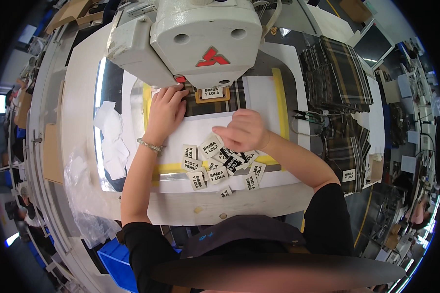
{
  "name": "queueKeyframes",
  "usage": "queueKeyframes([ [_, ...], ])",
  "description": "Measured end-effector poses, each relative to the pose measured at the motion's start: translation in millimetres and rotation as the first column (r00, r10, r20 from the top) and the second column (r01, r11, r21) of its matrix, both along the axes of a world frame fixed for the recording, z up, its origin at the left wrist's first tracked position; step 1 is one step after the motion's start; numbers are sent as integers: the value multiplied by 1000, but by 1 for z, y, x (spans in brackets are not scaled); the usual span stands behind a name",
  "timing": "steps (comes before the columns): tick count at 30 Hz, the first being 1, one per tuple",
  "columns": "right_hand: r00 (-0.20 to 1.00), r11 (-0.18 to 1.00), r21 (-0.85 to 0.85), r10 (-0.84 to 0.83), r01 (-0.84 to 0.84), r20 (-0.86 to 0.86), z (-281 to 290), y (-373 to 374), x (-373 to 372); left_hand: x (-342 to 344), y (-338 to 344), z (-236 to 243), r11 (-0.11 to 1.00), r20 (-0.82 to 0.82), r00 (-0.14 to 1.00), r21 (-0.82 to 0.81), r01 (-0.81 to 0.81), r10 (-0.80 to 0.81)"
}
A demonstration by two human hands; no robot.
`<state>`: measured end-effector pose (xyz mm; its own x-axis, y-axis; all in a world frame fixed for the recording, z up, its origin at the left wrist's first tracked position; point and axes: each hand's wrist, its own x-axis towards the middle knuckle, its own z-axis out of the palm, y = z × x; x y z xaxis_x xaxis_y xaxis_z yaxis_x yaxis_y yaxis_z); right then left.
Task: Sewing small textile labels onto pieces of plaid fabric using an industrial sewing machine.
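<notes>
My left hand (168,108) lies at the left of dark plaid fabric (232,102) beneath a white sewing machine (205,44) with a red emblem, its fingers stretched forward, slightly bent. A brass-coloured frame (212,100) holds a white printed label (212,91) on the fabric. Over a scattered pile of small labels (218,174), white with some black, my right hand (239,130) has its fingers curled and one digit pointing left; whatever they may hold is hidden. The white work board (171,183) has yellow tape strips.
Stacked plaid pieces (334,73) and a pair of small snips (305,117) lie at the right. Crumpled white scraps (111,139) are at the left, with a clear plastic bag (81,195) beyond the table edge. A blue crate (113,261) stands below.
</notes>
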<state>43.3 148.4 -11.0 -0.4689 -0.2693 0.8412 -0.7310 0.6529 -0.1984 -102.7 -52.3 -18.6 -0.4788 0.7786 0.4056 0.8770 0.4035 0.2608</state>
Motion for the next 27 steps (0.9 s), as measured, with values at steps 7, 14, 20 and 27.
queueKeyframes([
  [7, 996, 903, 426, 81, -63, -25, -5, 21, -9, -4, -6, 3, 998, 13, 998, -9, 56, -56],
  [14, 981, 984, 71, -168, 162, 100, -12, 41, -22, 7, 0, 11, 991, 52, 991, 64, 118, -121],
  [20, 957, 970, -38, -229, 239, 180, -6, 45, -22, 24, 22, 7, 929, -133, 920, -19, 368, -368],
  [27, 920, 967, 24, -248, 253, 303, -12, 42, -26, 28, 31, 0, 938, -110, 931, -27, 347, -348],
])
